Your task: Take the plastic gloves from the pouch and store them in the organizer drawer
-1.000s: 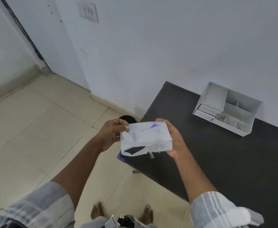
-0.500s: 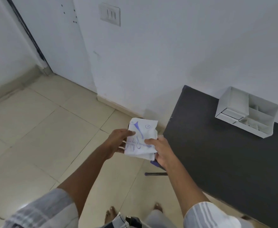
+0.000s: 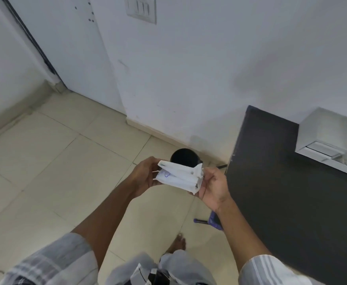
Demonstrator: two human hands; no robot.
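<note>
I saw both hands raised in front of the body, holding the white pouch between them above the tiled floor. The left hand gripped the pouch's left end, fingers curled under it and the thumb on top, so that hand was closed on the pouch. The right hand pinched the right end, thumb and fingertips pressed on the crumpled edge while the palm faced partly upward; it too was closed on the pouch. The pouch looked folded or bunched into layers, with a small blue print showing near the left hand. I could not tell whether any gloves had come out of it; only white folds showed. Just beyond the hands, a round black bin stood on the floor, partly covered by the pouch. To the right of the right hand lay the dark table, its near corner close to that wrist. On the far side of the table, well apart from the hands and against the wall, sat the white organizer, cut off by the picture's edge, with its drawer low on the front. Below the right forearm a purple-blue object showed at the table's edge; I could not make out what it was.
</note>
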